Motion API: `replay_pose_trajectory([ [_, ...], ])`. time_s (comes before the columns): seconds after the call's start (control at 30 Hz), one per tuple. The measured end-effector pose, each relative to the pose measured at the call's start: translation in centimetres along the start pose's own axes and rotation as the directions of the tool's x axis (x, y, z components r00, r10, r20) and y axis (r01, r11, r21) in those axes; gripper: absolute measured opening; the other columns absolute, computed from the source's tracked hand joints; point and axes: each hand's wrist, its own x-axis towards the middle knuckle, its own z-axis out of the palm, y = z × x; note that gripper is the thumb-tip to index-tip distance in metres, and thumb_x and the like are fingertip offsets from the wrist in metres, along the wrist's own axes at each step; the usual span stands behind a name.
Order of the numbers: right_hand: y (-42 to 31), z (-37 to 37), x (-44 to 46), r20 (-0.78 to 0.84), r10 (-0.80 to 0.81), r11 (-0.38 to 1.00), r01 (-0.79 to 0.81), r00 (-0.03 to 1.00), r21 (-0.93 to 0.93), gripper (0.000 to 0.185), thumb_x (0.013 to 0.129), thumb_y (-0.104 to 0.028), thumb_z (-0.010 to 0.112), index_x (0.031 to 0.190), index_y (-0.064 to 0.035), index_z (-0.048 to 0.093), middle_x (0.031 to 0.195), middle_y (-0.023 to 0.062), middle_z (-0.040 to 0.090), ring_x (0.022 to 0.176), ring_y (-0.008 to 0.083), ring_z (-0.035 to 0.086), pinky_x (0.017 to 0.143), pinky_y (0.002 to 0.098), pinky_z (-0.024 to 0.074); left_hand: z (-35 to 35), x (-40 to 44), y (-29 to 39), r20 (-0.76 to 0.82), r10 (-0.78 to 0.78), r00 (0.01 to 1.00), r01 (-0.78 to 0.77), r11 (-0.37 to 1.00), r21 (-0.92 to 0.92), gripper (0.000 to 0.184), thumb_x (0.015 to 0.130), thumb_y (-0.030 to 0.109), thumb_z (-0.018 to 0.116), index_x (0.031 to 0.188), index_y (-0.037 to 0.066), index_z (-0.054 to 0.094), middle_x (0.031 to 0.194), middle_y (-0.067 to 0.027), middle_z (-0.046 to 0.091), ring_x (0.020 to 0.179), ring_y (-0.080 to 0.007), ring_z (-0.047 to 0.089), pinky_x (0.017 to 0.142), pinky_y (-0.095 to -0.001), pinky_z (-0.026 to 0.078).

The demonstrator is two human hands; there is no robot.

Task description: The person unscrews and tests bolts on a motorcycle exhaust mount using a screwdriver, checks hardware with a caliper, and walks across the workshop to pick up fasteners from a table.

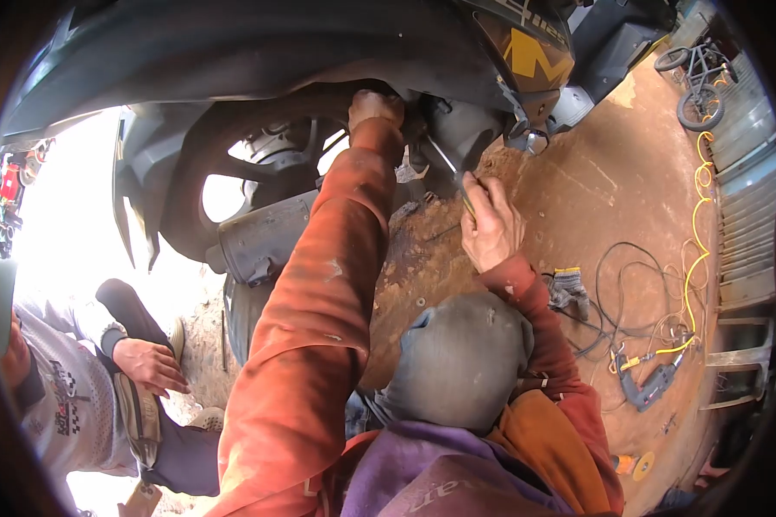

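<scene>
My left hand (pixel 376 109) reaches up between the scooter's rear wheel (pixel 185 172) and the dark body panel (pixel 319 52). Its fingers are curled closed, and whatever they grip is hidden. Lower and to the right, my right hand (pixel 494 226) is closed around the handle of a screwdriver (pixel 442 153). The screwdriver's shaft slants up and left toward the dark engine housing (pixel 461 129) beside the wheel; I cannot make out whether its tip touches anything. Below my left forearm sits the exhaust muffler (pixel 263 237).
Another person's hand (pixel 151 365) rests near their knee at left. On the dirt floor lie a glove (pixel 569 293), black cables (pixel 608 323), a power drill (pixel 651 383) and a yellow coiled hose (pixel 705 215). A small bicycle (pixel 698 82) stands far right.
</scene>
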Motion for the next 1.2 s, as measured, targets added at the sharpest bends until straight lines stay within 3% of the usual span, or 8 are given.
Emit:
replay_pose_trajectory([
  [0.13, 0.4, 0.9, -0.1, -0.055, -0.045, 0.999, 0.043, 0.997, -0.032, 0.045, 0.078, 0.007, 0.062, 0.123, -0.0008, 0.056, 0.102, 0.0156, 0.061, 0.079, 0.0287, 0.064, 0.061, 0.0357, 0.0514, -0.1, -0.1, -0.2, -0.014, 0.08, 0.997, -0.08, 0.997, -0.013, 0.041, 0.083, 0.034, 0.062, 0.11, 0.004, 0.068, 0.119, -0.0203, 0.064, 0.114, -0.0361, 0.06, 0.095, -0.0414, 0.049],
  [0.2, 0.5, 0.8, 0.0, 0.379, 0.486, 0.405, -0.587, 0.788, 0.701, 0.04, 0.084, 0.003, 0.064, 0.123, 0.0033, 0.055, 0.096, 0.014, 0.064, 0.065, 0.0153, 0.06, 0.044, 0.0254, 0.0437, 0.1, 0.3, -0.7, -0.004, 0.093, 0.996, -0.093, 0.995, -0.041, 0.045, 0.084, 0.038, 0.059, 0.111, 0.003, 0.068, 0.12, -0.0218, 0.063, 0.115, -0.0377, 0.058, 0.097, -0.0419, 0.047],
  [0.33, 1.7, -0.3, 0.8, 0.526, 0.447, 0.095, -0.623, 0.723, 0.776, 0.04, 0.085, 0.001, 0.067, 0.123, 0.0075, 0.054, 0.094, 0.0129, 0.066, 0.06, 0.0078, 0.054, 0.037, 0.0171, 0.035, 0.0, 0.1, -0.4, 0.011, 0.144, 0.989, -0.144, 0.989, -0.012, 0.044, 0.083, 0.036, 0.06, 0.11, 0.003, 0.068, 0.118, -0.0212, 0.064, 0.112, -0.0381, 0.06, 0.095, -0.0414, 0.049],
  [0.57, 0.3, 0.9, -0.3, -0.048, 0.076, 0.995, -0.073, 0.996, 0.068, 0.03, 0.089, -0.006, 0.066, 0.116, 0.003, 0.057, 0.088, 0.0067, 0.065, 0.075, 0.0155, 0.064, 0.067, 0.0311, 0.053, 0.3, 0.4, -0.4, -0.053, 0.068, 0.996, -0.071, 0.996, -0.048, 0.038, 0.079, 0.028, 0.067, 0.106, 0.001, 0.069, 0.116, -0.0209, 0.066, 0.111, -0.0351, 0.062, 0.093, -0.0408, 0.051],
  [0.67, 0.3, 1.6, -0.5, -0.092, -0.112, 0.984, 0.098, 0.989, -0.15, 0.029, 0.088, -0.005, 0.067, 0.114, 0.0027, 0.057, 0.083, 0.006, 0.064, 0.069, 0.0144, 0.062, 0.059, 0.0299, 0.0512, 1.0, 1.6, -1.0, -0.04, 0.119, 0.992, -0.119, 0.993, -0.002, 0.037, 0.08, 0.028, 0.067, 0.104, 0.0, 0.069, 0.115, -0.0211, 0.066, 0.111, -0.0354, 0.062, 0.093, -0.041, 0.051],
  [0.77, 0.1, 0.7, 0.4, 0.388, 0.569, 0.232, -0.594, 0.725, 0.771, 0.026, 0.088, -0.005, 0.066, 0.112, 0.0019, 0.059, 0.087, 0.0096, 0.066, 0.053, 0.0072, 0.053, 0.037, 0.0193, 0.0344, 1.5, 2.4, -1.7, -0.031, 0.198, 0.98, -0.197, 0.98, 0.035, 0.035, 0.08, 0.028, 0.066, 0.101, 0.0, 0.068, 0.114, -0.0217, 0.066, 0.111, -0.0359, 0.062, 0.093, -0.0408, 0.051],
  [1.1, 0.7, -1.2, 1.8, 0.503, 0.503, 0.235, -0.671, 0.703, 0.703, 0.035, 0.091, -0.014, 0.067, 0.122, -0.0019, 0.057, 0.087, 0.0124, 0.068, 0.05, 0.0067, 0.053, 0.036, 0.0173, 0.0338, -0.9, 3.4, -4.0, 0.43, 0.634, 0.642, -0.756, 0.433, 0.491, 0.032, 0.087, 0.015, 0.048, 0.11, 0.006, 0.068, 0.119, -0.0209, 0.062, 0.112, -0.0378, 0.058, 0.097, -0.0428, 0.047],
  [1.2, 0.5, -1.5, 2.2, 0.557, 0.501, 0.163, -0.704, 0.662, 0.691, 0.037, 0.089, -0.014, 0.068, 0.123, -0.0034, 0.058, 0.084, 0.0126, 0.067, 0.05, 0.006, 0.051, 0.037, 0.0169, 0.0326, -2.3, 1.2, -3.5, 0.32, 0.585, 0.745, -0.655, 0.732, 0.186, 0.033, 0.085, 0.016, 0.051, 0.112, 0.008, 0.067, 0.124, -0.0215, 0.059, 0.116, -0.0381, 0.055, 0.1, -0.0439, 0.045],
])
